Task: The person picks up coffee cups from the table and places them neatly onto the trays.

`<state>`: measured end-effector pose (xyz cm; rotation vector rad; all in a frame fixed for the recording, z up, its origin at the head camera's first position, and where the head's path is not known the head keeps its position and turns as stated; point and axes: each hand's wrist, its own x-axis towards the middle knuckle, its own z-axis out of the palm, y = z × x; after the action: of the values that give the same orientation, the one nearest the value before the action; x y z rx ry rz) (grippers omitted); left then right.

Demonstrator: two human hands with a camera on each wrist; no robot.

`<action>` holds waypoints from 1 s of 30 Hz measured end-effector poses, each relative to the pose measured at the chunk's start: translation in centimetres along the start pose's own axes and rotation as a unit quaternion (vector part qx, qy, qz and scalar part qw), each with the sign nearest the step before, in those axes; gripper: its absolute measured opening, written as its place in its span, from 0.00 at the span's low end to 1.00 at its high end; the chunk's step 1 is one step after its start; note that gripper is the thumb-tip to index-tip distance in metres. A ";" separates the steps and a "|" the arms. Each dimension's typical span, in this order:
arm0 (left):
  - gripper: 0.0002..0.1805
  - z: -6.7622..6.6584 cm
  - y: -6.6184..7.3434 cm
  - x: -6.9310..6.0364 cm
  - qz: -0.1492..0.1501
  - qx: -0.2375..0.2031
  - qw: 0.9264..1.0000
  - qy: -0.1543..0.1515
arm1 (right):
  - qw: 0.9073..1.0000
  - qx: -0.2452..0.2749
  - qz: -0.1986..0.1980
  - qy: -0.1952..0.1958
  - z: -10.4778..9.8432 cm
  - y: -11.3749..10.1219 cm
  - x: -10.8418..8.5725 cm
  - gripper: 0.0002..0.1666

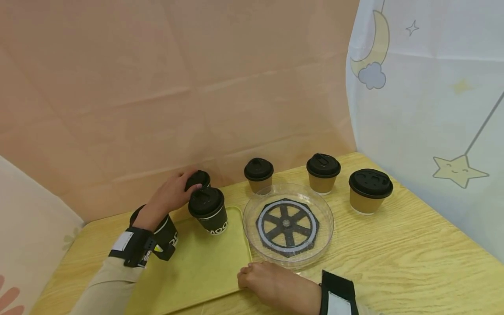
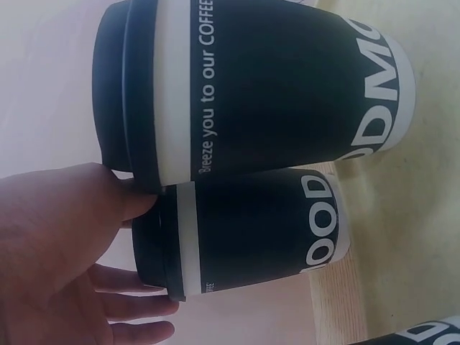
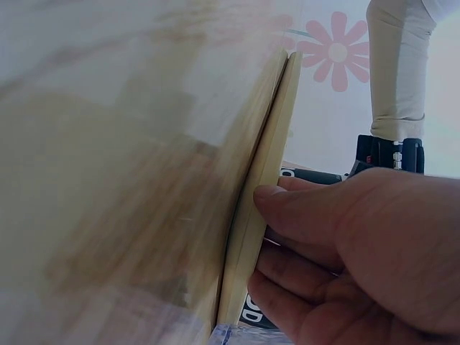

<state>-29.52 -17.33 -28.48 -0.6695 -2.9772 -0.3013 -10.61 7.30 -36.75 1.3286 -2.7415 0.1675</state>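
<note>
Tray (image 1: 197,271), yellow, shallow: lay on the wooden counter (image 1: 413,236). The right hand (image 1: 261,280) pinched its near right corner, grip narrow, thumb and fingers on opposite faces.

Rear black cup (image 1: 201,178): lidded, contents hidden. The left hand (image 1: 175,192) held it by the lid, grip closed around it; whether its base met the tray could not be told.

Front black cup (image 1: 208,212): lidded, white-lettered, stood upright on the tray near the far right corner.

Left black cup (image 1: 167,232): stood at the tray's left side, partly hidden by the left wrist.

Clear round dish (image 1: 326,223): sat just beside the tray's right edge; a dark six-spoked pattern (image 1: 289,238) showed at its base.

Brown cups, three (image 1: 258,175) (image 1: 323,173) (image 1: 370,192): black-lidded, contents hidden, stood upright behind and right of the dish.
</note>
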 end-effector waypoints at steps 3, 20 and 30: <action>0.32 0.1 0.0 0.1 -0.007 -0.005 1.000 -0.006 | 1.000 0.000 -0.001 0.002 0.1 0.0 0.0 0.14; 0.34 0.3 -0.1 -0.1 -0.023 -0.030 0.999 -0.015 | 1.000 -0.003 -0.008 0.005 0.2 0.1 0.1 0.11; 0.34 0.1 -0.1 0.0 -0.023 -0.017 1.000 -0.005 | 1.000 0.011 -0.003 -0.004 0.2 0.2 0.1 0.11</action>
<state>-29.56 -17.43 -28.60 -0.6090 -3.0059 -0.3546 -10.81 7.27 -36.95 1.3465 -2.7487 0.1940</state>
